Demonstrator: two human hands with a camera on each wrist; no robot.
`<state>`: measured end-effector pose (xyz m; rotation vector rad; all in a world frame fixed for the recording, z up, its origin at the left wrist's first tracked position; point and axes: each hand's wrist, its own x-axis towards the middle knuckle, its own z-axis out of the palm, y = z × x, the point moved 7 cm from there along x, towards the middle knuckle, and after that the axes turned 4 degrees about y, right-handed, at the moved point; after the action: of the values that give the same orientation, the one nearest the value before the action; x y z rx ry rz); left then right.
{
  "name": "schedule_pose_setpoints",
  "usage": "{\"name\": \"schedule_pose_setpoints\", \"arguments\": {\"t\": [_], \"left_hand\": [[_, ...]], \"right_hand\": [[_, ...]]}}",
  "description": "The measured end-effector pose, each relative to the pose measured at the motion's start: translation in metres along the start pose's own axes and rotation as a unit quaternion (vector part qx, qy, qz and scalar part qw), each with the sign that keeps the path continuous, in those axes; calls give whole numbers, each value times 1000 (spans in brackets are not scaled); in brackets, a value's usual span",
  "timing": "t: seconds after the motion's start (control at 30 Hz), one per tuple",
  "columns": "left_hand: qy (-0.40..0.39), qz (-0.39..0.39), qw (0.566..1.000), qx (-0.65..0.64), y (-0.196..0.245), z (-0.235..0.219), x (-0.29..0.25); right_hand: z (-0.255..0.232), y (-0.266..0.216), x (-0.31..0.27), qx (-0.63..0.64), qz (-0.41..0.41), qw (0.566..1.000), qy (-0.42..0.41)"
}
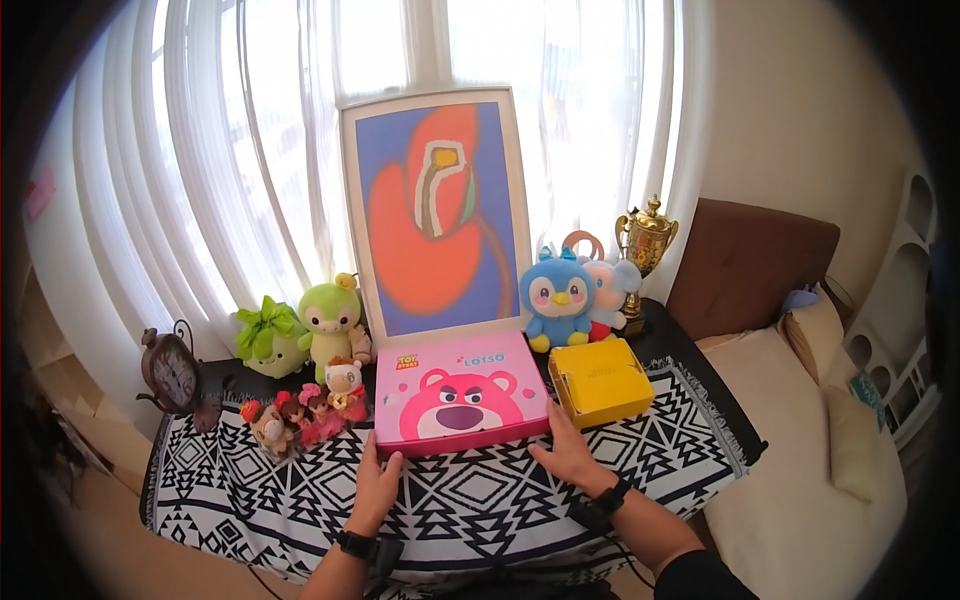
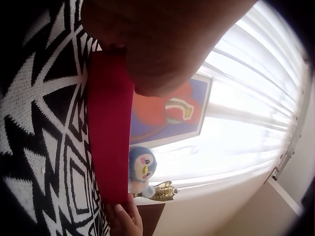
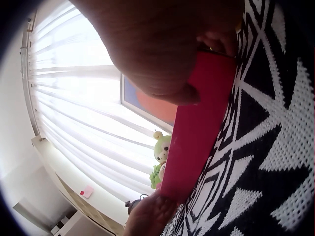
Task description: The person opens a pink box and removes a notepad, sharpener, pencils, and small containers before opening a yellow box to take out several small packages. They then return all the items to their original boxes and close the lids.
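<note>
left hand [image 1: 374, 488] and right hand [image 1: 568, 456] grip the pink box [image 1: 465, 385] around its front corners, and it's sitting on the patterned cloth [image 1: 470, 495] over the desk [image 1: 697, 370]. looks like stiff, light card, perhaps slick; those two ends seem the place to hold, gently. it appears closed, contents hidden. just beyond the right hand, yellow box [image 1: 602, 385], insides unseen too.
</note>
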<state>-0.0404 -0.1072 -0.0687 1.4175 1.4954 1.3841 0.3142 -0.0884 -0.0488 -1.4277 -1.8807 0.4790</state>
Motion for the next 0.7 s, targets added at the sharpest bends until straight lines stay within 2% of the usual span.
{"name": "schedule_pose_setpoints", "arguments": {"t": [0.23,0.3,0.37,0.43,0.5,0.57,0.63,0.7], "left_hand": [[10,12,997,-80,-3,3,4],[-3,-57,991,-123,3,2,8],[12,-80,988,-132,20,1,8],[15,-126,974,-189,19,2,9],[26,-130,972,-193,20,-1,11],[-7,-153,969,-194,42,-1,7],[8,-185,967,-177,32,-7,9],[12,-209,943,-257,46,-7,6]], "right_hand": [[-2,1,1,34,19,999,-2],[-7,-1,2,48,12,999,4],[-8,3,8,131,47,990,-2],[-6,8,11,113,49,992,10],[-5,13,14,99,56,993,20],[-9,9,13,106,70,991,36],[-6,11,14,104,69,992,35],[-8,10,13,129,91,987,44]]}}
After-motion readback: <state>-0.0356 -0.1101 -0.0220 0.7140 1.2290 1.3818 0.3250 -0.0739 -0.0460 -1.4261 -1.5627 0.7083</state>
